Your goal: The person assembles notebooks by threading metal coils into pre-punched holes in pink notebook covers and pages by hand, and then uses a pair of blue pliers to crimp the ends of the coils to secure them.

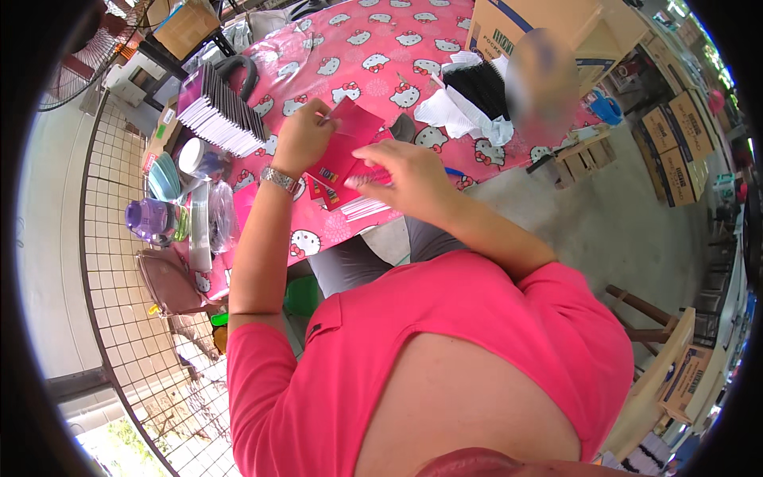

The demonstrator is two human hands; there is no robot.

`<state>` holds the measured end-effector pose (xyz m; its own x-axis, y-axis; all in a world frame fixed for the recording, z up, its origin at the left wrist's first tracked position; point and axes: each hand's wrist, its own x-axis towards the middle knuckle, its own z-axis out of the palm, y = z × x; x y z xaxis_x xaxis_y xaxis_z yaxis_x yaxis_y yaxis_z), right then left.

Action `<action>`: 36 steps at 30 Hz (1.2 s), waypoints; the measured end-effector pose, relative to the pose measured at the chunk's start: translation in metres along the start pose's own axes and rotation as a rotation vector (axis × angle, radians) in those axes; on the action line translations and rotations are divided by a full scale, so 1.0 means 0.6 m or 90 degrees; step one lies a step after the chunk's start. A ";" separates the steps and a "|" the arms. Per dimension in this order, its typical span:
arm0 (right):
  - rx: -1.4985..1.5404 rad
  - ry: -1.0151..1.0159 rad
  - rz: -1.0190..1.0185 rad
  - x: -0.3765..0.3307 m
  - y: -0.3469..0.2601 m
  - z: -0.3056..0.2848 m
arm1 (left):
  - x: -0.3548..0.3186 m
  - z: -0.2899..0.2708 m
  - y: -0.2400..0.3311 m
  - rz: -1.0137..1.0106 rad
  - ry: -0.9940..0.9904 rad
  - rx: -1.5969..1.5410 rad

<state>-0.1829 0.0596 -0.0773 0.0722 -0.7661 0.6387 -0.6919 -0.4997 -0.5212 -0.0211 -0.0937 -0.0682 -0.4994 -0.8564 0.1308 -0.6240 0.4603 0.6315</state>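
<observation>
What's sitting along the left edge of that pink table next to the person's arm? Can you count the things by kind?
Stack of dark-edged cards: 1
Purple lidded bottle: 1
Pile of pale green plates: 1
White round lid: 1
Clear plastic bag: 1
Total: 5
Apart from these, the left hand holds a red paper envelope; the right hand rests on more red packets.
</observation>
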 end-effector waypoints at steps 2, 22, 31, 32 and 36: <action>-0.122 -0.048 -0.024 0.008 -0.018 0.005 | 0.007 -0.007 0.010 0.016 0.039 0.028; 0.076 0.014 0.250 -0.023 0.028 -0.054 | -0.118 0.039 0.125 0.354 0.159 0.241; 0.369 0.051 0.207 -0.034 0.026 -0.045 | -0.099 0.044 0.139 0.381 0.182 0.264; 0.304 0.025 0.230 -0.022 0.029 -0.072 | -0.099 0.042 0.135 0.381 0.168 0.246; 0.145 -0.019 0.086 0.007 0.066 -0.118 | -0.098 0.028 0.136 0.362 0.134 0.212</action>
<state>-0.2609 0.0653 -0.0552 0.0135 -0.8415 0.5401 -0.5174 -0.4681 -0.7164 -0.0528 -0.0019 -0.0371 -0.6976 -0.4729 0.5383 -0.4680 0.8696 0.1574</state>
